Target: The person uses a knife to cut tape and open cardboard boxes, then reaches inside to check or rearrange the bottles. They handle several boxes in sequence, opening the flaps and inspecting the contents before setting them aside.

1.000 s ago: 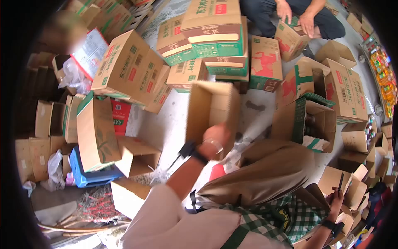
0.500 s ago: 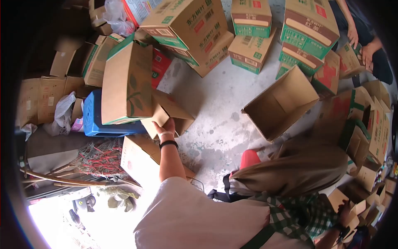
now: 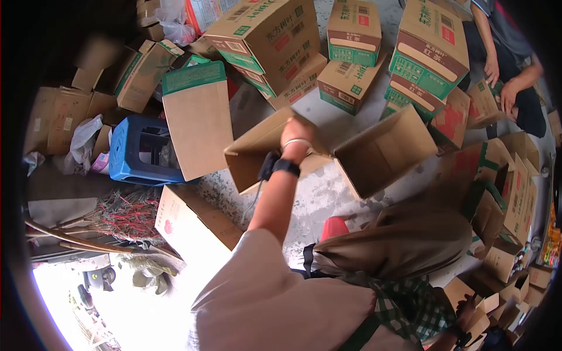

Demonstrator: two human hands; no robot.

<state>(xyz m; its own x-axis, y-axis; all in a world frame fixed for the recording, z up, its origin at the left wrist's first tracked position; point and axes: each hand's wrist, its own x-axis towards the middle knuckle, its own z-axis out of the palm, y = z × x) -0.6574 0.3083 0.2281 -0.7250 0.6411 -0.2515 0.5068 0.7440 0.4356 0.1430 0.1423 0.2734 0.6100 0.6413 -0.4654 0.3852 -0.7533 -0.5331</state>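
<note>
My left hand (image 3: 297, 136), with a white band and a black band at the wrist, is closed on the upper right side of an open cardboard box (image 3: 257, 143). A second open box (image 3: 386, 153) stands on the floor just right of it, their edges close together. My right hand (image 3: 465, 310) is at the lower right, dark and partly hidden, beside small cardboard pieces and flaps (image 3: 489, 303); its grip cannot be made out. Left of the held box leans a tall carton (image 3: 199, 126) with a green end, against a blue plastic stool (image 3: 132, 153).
Printed cartons (image 3: 275, 41) are stacked at the top, with more stacks (image 3: 430, 47) at the upper right. A co-worker's hands (image 3: 508, 93) are on a carton there. A white-sided box (image 3: 190, 225) and a twig broom (image 3: 129, 216) lie left.
My left hand has moved right and up, and the open box it grips now sits beside the second open box. The tall green-ended carton has swung to another angle, uncovering more of the stool.
</note>
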